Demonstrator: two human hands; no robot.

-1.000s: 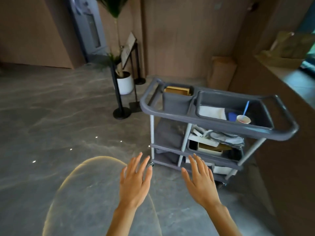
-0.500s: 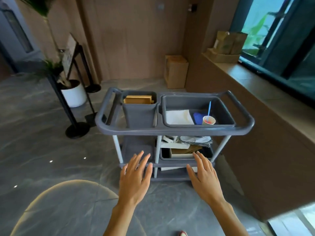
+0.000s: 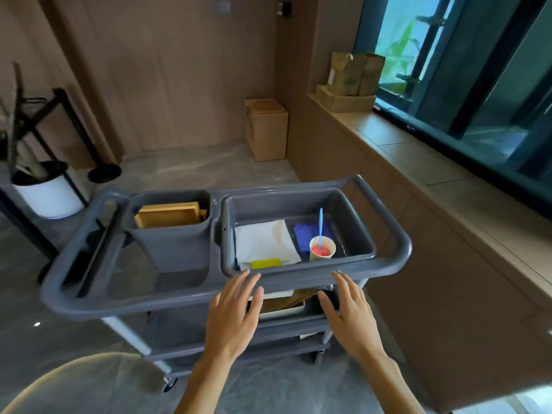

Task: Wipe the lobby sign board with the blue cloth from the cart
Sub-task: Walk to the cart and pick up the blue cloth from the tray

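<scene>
Blue cloth (image 3: 307, 236) lies crumpled in the grey cart's (image 3: 388, 264) right top bin, long axis running away from the person, behind a paper cup (image 3: 322, 249); left hand (image 3: 234, 312) and right hand (image 3: 349, 313) hover spread, empty, above grey marble floor (image 3: 209, 165), wood-panelled walls around.

paper cup (image 3: 322, 249) fronting blue cloth (image 3: 307, 233), tub (image 3: 355, 222) seemingly open above
</scene>
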